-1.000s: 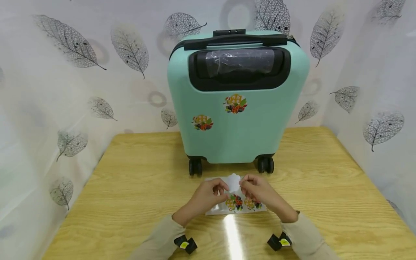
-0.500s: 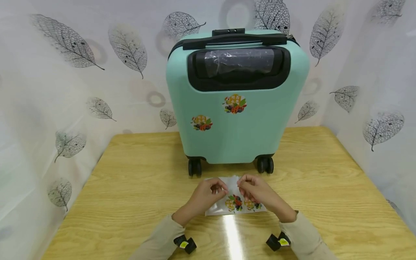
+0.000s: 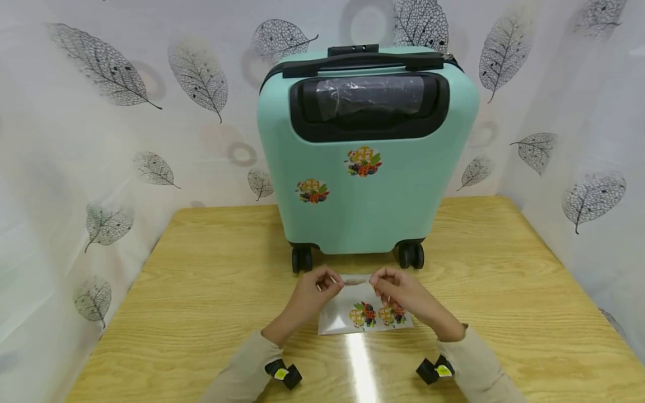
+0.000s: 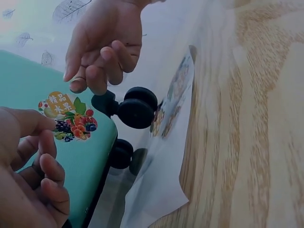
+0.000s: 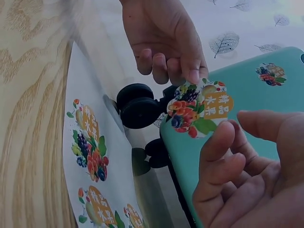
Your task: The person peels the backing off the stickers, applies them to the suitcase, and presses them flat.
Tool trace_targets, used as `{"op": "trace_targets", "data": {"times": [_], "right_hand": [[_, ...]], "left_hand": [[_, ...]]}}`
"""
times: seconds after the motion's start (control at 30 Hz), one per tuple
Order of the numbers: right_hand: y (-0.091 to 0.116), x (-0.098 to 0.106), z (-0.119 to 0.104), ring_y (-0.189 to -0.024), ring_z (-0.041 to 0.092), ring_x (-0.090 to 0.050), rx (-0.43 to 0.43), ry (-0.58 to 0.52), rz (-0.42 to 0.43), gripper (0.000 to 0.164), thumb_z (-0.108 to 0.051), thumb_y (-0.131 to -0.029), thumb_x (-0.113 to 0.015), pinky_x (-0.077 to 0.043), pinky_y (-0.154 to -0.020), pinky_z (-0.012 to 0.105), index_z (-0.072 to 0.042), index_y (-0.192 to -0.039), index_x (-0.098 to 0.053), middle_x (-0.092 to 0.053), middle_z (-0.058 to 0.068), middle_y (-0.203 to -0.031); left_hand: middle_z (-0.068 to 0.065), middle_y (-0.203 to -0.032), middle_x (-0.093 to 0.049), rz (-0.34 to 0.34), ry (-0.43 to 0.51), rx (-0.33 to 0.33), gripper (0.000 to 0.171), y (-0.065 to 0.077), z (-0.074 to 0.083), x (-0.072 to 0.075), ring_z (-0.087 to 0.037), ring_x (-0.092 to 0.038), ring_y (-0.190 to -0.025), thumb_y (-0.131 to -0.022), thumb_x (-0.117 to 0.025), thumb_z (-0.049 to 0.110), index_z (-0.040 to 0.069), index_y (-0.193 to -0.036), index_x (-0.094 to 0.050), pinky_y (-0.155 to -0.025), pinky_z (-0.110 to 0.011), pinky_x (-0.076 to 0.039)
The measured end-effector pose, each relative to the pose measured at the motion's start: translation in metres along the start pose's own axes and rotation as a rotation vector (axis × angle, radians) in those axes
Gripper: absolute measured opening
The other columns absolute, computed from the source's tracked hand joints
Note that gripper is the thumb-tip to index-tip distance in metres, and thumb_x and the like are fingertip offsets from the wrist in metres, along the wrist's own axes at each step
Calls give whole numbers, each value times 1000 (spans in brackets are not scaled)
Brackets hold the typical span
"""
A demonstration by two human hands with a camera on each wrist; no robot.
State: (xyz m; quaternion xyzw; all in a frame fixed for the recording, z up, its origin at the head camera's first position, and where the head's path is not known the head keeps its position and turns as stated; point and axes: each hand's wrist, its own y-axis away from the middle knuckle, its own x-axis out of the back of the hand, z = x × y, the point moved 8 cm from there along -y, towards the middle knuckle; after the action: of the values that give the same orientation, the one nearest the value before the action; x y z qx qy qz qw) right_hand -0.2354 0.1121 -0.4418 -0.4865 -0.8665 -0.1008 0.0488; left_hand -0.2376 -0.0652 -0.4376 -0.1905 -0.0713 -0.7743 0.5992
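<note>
A round fruit sticker (image 5: 197, 107) is stretched between my two hands above its sheet, its printed face showing in both wrist views. From the head it looks like a thin strip. My left hand (image 3: 313, 291) pinches one edge between thumb and index finger. The opposite edge is in the fingertips of my right hand (image 3: 400, 290). Beneath the hands, the white sticker sheet (image 3: 332, 322) lies on the table and bears more fruit stickers.
A mint-green suitcase (image 3: 373, 212) stands upright behind the sheet on black wheels (image 3: 411, 255), with two fruit stickers on its front. The wooden table (image 3: 216, 263) meets a leaf-patterned curtain (image 3: 201, 151) behind and at the sides.
My left hand has risen slightly and taken hold of the sticker's left edge. The sticker has tipped from showing its white back to nearly edge-on.
</note>
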Motion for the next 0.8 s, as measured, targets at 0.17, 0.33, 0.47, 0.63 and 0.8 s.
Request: {"op": "trace_targets", "data": {"times": [0.17,0.33,0.47,0.63,0.8], "right_hand": [[-2,0,2,-57,11,-50,-13,17,9,31,-20,-99,-54,-38,-45,29,8,-113,-52,-55,8,-81],[-3,-1,2,-57,12,-50,-23,24,32,32,-20,-98,-55,-38,-44,30,8,-112,-52,-55,7,-78],[-4,-1,4,-56,11,-50,-30,39,45,30,-22,-98,-57,-37,-43,30,5,-111,-54,-56,8,-78],[-4,-1,3,-57,13,-50,-15,56,45,28,-21,-99,-53,-37,-42,30,4,-112,-54,-56,10,-82],[-4,-1,3,-52,12,-47,-11,63,58,25,-19,-99,-53,-36,-41,30,4,-109,-56,-56,11,-79]], "left_hand": [[-5,-73,-59,-22,62,53,7,-1,-5,1,-5,-47,-60,-91,-67,15,8,-91,-68,-55,-19,-39],[-2,-73,-58,-46,163,113,11,-2,-10,1,-6,-44,-59,-92,-65,13,3,-96,-66,-56,-20,-38],[4,-68,-53,-59,229,167,14,-2,-14,0,-6,-41,-57,-92,-65,14,1,-98,-64,-56,-21,-36],[5,-64,-49,-76,276,221,16,-1,-17,-2,-7,-39,-56,-92,-65,15,1,-100,-63,-54,-22,-35],[5,-62,-48,-83,306,235,18,0,-18,-3,-7,-38,-55,-92,-66,16,1,-100,-63,-54,-23,-34]]}}
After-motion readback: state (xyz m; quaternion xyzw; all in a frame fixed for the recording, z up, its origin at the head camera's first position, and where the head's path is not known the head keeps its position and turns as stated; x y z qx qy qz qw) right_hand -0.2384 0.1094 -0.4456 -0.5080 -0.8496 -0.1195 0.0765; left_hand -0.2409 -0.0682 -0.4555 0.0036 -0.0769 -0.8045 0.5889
